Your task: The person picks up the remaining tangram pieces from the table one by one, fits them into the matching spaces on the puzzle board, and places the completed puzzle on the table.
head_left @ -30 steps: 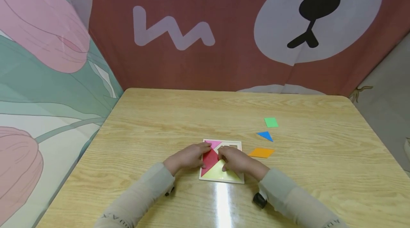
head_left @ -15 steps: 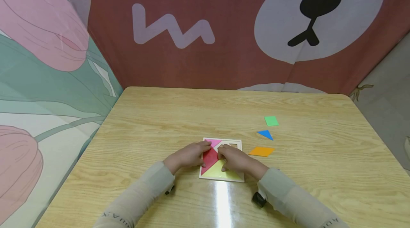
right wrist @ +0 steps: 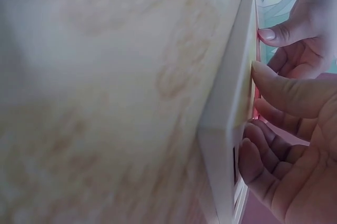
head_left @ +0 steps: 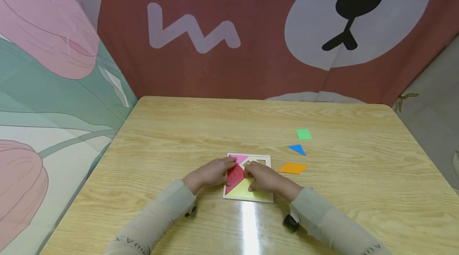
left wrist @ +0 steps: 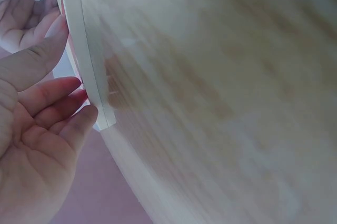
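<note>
A white-framed tangram board (head_left: pixel 248 200) lies flat on the table in the head view. In it sit a red triangle (head_left: pixel 234 175), a yellow triangle (head_left: pixel 247 192) and a pink triangle (head_left: pixel 241 158); the upper right part shows bare recesses. My left hand (head_left: pixel 211 172) rests at the board's left edge, fingertips on the pink and red pieces, thumb low on the red one. My right hand (head_left: pixel 264 178) bends over the middle, its thumb touching the yellow piece and fingertips near the red corner. No piece shows between its fingers, though the palm hides part of the board.
Right of the board lie an orange parallelogram (head_left: pixel 293 168), a blue triangle (head_left: pixel 298 149) and a green square (head_left: pixel 303 134). A sliver of purple (head_left: pixel 307 187) peeks out by the right sleeve. A printed cloth (head_left: pixel 215 75) hangs behind the table's far edge.
The view has tipped slightly, so the scene sits a little higher. Both hands keep their places on the board, and a bit of purple now shows beside the right sleeve.
</note>
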{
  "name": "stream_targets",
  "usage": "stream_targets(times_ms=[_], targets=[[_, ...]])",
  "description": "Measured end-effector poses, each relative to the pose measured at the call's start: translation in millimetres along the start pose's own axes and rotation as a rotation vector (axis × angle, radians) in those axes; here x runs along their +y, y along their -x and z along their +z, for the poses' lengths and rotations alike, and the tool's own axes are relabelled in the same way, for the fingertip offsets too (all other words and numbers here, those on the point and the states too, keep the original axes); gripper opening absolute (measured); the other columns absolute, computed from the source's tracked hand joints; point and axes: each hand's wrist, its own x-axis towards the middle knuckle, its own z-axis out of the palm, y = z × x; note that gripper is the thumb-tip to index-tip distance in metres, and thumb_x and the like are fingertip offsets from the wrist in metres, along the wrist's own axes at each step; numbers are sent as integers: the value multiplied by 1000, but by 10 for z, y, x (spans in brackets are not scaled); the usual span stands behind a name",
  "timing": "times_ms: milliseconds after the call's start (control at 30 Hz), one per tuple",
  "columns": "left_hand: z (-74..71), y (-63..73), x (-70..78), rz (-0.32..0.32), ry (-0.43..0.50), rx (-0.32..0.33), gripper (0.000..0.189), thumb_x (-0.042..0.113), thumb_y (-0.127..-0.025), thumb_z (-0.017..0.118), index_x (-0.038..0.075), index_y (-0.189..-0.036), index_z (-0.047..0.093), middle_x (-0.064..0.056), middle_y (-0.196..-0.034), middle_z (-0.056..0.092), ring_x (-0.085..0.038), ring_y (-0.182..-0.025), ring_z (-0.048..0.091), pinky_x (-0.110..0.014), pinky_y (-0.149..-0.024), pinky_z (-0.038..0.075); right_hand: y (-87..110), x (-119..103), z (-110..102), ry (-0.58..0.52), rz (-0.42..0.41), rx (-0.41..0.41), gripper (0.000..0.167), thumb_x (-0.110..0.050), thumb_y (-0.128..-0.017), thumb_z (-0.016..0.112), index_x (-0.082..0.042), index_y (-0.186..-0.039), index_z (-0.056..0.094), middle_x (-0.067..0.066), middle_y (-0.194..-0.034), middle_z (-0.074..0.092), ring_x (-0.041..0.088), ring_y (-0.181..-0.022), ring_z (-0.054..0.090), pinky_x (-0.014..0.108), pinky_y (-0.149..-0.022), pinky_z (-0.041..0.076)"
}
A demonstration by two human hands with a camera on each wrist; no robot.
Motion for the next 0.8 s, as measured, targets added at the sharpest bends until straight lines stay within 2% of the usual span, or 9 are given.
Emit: stream_targets(times_ms=[367, 800], targets=[[0, -4, 1, 7, -16, 5, 60, 12, -73, 68, -5, -125, 42, -15, -130, 37, -25, -120, 34, -31, -97, 28, 34, -7, -7, 43, 22, -29, 24, -11, -67, 72, -9, -83, 54, -3, -77, 42, 12, -68, 43, 26, -61, 41], [8, 5, 13, 3, -24, 19, 60, 16, -72, 69, -5, -123, 44, -15, -130, 38, -24, -120, 33, -31, -99, 26, 107, 23, -31, 10, -15, -19, 24, -12, -68, 70, -8, -86, 56, -3, -80, 46, 11, -69, 43, 25, -61, 41]])
